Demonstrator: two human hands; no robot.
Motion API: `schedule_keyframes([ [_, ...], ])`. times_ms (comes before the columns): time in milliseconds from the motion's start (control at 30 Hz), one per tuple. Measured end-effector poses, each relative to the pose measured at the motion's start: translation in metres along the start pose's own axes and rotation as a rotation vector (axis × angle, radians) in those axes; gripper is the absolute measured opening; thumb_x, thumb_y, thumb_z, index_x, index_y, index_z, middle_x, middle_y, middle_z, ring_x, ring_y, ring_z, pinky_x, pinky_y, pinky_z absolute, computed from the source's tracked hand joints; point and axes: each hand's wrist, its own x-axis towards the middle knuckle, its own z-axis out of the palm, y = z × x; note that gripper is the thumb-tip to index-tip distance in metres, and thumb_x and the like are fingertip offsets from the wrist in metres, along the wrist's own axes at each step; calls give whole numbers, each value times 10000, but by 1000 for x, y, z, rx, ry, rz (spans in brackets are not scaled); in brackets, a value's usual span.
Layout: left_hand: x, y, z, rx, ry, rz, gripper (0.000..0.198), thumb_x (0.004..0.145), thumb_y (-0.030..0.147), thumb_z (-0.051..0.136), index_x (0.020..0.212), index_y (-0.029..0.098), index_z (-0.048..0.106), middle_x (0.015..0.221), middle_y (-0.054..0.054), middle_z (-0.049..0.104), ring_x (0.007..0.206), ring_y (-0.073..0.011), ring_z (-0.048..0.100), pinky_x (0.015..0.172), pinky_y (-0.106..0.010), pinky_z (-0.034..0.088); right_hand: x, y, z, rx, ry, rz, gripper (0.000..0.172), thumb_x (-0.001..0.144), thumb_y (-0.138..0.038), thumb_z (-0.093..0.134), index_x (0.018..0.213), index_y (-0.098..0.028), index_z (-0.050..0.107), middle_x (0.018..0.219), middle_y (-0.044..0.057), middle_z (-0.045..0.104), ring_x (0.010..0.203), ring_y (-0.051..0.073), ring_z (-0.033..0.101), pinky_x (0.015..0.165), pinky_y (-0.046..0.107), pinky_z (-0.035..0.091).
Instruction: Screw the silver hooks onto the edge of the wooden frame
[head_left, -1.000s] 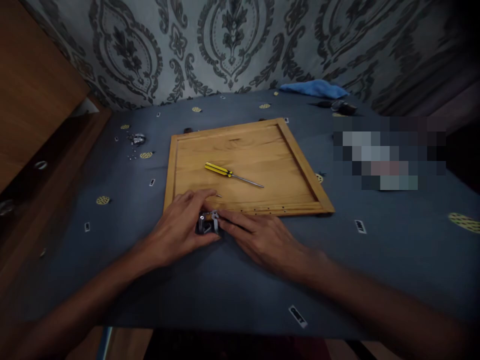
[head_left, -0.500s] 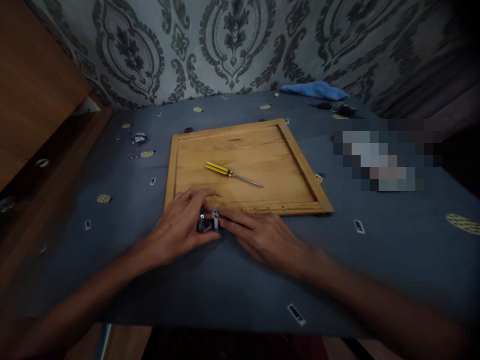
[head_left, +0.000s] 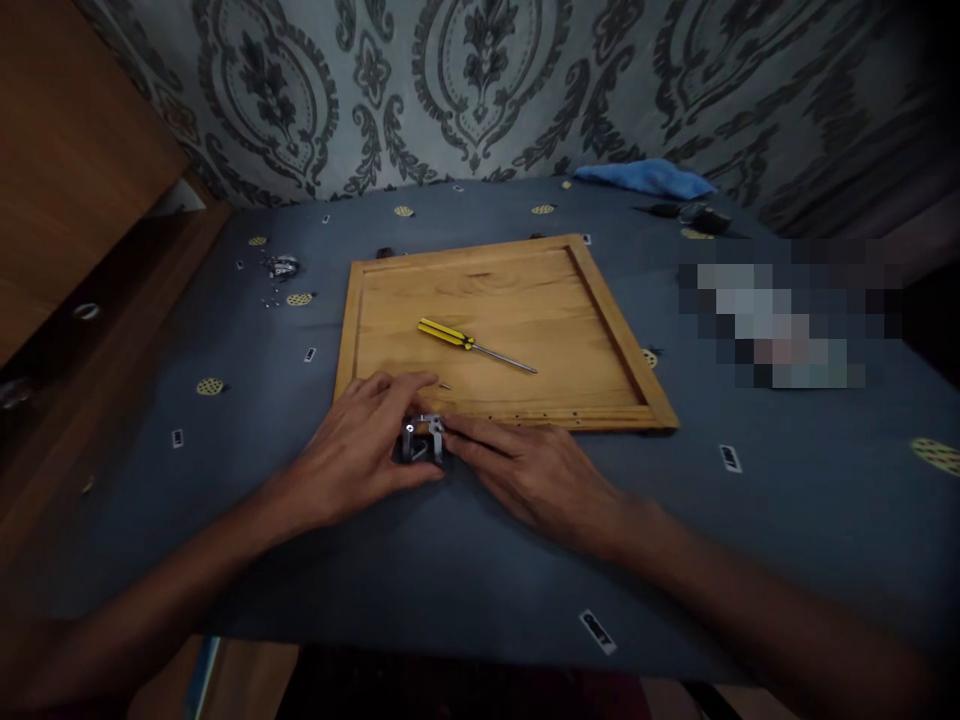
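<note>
From the head view, I see the metal hinge [head_left: 438,445] at the wooden panel [head_left: 480,295]'s seven o'clock edge, clasped by my left hand [head_left: 351,440]; my right hand [head_left: 547,475] touches it, grip unclear. Probably light, stiff, slick: hold its sides.

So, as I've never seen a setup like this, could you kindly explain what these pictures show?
There is no machine: these are a person's own bare hands, seen by a camera worn on the head, looking forward and down. On a patterned blue-grey surface lies a framed wooden panel, with a yellow-handled screwdriver on it. Small metal parts sit to the left; a blue cloth lies far right. The left hand curls around a metal fitting at the panel's near edge, the right hand's fingertips beside it. How firmly it's gripped is unclear.
</note>
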Motion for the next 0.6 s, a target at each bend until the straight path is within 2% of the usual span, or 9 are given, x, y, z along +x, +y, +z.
schedule_keyframes([
  [333,1,5,0,34,-12,-9,750,794,348,831,1394,235,396,1151,-65,710,1131,-308,633,945,-459,488,1,-1,-4,4,-32,19,321,1005,-104,452,1225,-150,681,1329,85,697,941,208,767,689,329,648],
  [600,1,6,1,21,-21,-10,734,812,329,815,1400,243,383,1165,-47,714,1165,-298,624,986,-460,478,1,-2,-3,18,-78,34,337,981,-98,490,1253,-169,676,1337,98,690,987,214,752,717,328,640],
])
